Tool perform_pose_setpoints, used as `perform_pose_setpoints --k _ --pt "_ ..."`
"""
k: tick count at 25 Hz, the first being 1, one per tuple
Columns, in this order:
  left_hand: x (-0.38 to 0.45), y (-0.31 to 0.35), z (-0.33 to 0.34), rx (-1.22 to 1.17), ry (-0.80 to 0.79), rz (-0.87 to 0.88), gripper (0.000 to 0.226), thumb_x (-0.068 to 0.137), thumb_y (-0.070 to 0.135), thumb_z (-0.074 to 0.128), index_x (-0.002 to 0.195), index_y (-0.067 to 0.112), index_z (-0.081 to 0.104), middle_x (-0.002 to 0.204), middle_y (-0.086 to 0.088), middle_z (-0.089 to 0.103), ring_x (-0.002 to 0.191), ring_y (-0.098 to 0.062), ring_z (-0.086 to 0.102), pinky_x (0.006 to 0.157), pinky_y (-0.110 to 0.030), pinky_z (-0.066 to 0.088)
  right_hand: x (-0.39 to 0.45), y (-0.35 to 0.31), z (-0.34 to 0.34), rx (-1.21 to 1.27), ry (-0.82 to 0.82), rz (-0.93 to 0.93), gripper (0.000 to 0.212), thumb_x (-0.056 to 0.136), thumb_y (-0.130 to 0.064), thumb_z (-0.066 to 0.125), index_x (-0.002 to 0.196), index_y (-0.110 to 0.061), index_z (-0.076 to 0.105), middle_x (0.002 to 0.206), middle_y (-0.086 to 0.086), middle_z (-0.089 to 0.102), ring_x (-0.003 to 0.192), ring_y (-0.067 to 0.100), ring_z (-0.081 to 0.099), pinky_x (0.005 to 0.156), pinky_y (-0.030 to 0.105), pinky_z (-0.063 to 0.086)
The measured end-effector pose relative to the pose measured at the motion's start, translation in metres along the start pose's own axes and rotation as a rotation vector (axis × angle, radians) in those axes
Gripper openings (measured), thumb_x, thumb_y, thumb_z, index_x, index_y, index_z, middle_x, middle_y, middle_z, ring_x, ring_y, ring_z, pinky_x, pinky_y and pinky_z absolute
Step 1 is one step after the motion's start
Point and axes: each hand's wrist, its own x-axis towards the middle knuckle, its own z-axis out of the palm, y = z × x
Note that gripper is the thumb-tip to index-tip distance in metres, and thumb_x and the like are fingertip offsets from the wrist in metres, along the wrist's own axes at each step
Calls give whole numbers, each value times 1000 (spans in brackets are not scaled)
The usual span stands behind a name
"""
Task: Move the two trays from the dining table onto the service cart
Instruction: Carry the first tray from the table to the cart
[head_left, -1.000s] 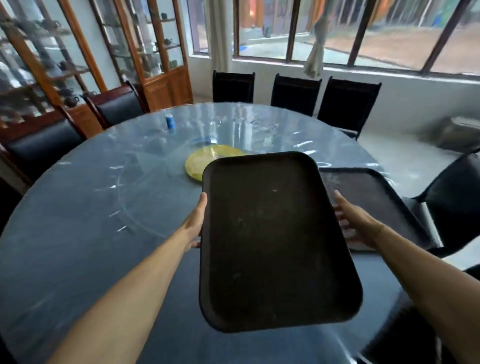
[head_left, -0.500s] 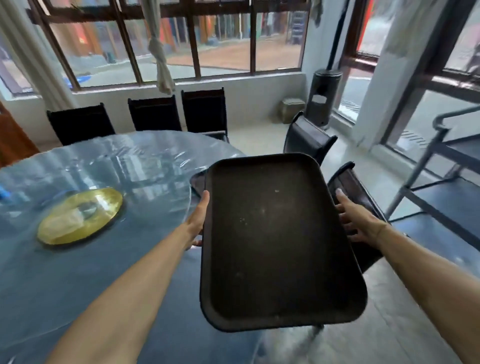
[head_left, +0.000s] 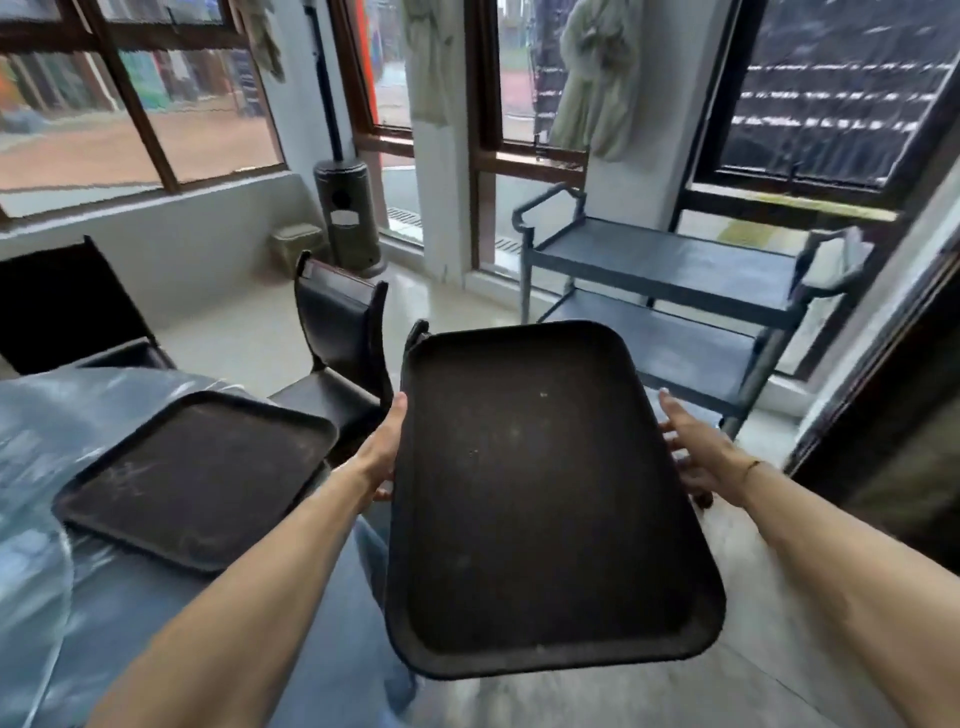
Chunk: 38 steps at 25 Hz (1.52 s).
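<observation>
Hands (head_left: 382, 457) (head_left: 698, 457) — clasped on tray (head_left: 535, 499) edges

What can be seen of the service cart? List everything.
The service cart stands by the window wall, ahead and to the right of the held tray. It has a grey-blue frame, looks like metal or plastic, and carries two flat shelves, upper and lower, with a curved handle at each end. A pale cloth lies at its right end. Nothing else touches it.
</observation>
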Motion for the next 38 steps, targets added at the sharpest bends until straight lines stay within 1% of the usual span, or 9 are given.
perform_pose_setpoints --k 4,6,9,12,16,22,32,36,38 --pt "33 44 79 16 -97 43 93 83 82 29 118 5 68 107 -23 72 94 -43 68 88 -46 53 7 19 -67 71 126 36 66 85 -79 33 81 -21 65 79 4 63 63 19 55 60 29 44" --pt "47 68 115 34 -179 36 98 88 76 33 123 -13 54 114 -44 54 109 -57 53 102 -53 43 18 27 -100 105 178 59 70 82 -81 34 84 -20 67 82 4 63 66 20 54 60 29 43" --pt "65 95 158 64 -231 67 81 90 74 28 86 3 67 69 -22 63 62 -33 62 60 -31 52 35 30 -138 134 237 81 70 79 -84 35 84 -24 70 76 -2 70 64 18 61 59 30 45" --pt "90 122 193 100 -200 166 71 96 68 20 111 15 64 106 -8 65 91 -20 62 81 -33 49 55 26 -169 168 265 92 68 81 -82 34 83 -23 67 63 -5 67 55 15 59 55 27 44" --pt "108 157 222 176 -234 151 65 92 73 17 97 26 62 97 -4 64 82 -17 59 63 -31 44 77 15 -195 219 286 74 68 82 -81 34 85 -21 64 57 -5 64 42 11 55 45 22 43" --pt "162 197 245 229 -205 158 87 83 83 21 125 19 62 117 -10 65 101 -28 62 67 -37 46 128 -6 -216 270 330 60 68 82 -80 39 83 -18 66 63 -2 67 43 11 59 51 26 47" --pt "305 292 285 216 -281 292 59 97 63 22 99 25 66 96 -4 64 79 -17 63 65 -31 45 255 -74 -241 278 441 82 73 83 -80 36 95 -16 67 85 5 72 62 21 62 61 34 50" --pt "351 334 305 194 -338 304 53 100 60 24 83 28 63 71 10 65 52 -3 64 48 -19 48 299 -98 -256 304 498 107 68 84 -79 36 79 -19 69 65 -1 69 50 16 55 55 32 43" --pt "370 351 318 179 -362 296 53 100 60 24 84 28 63 76 12 67 60 -3 67 50 -21 48 320 -107 -266 323 511 108 68 84 -78 36 76 -18 67 62 -2 66 49 15 53 53 31 42"
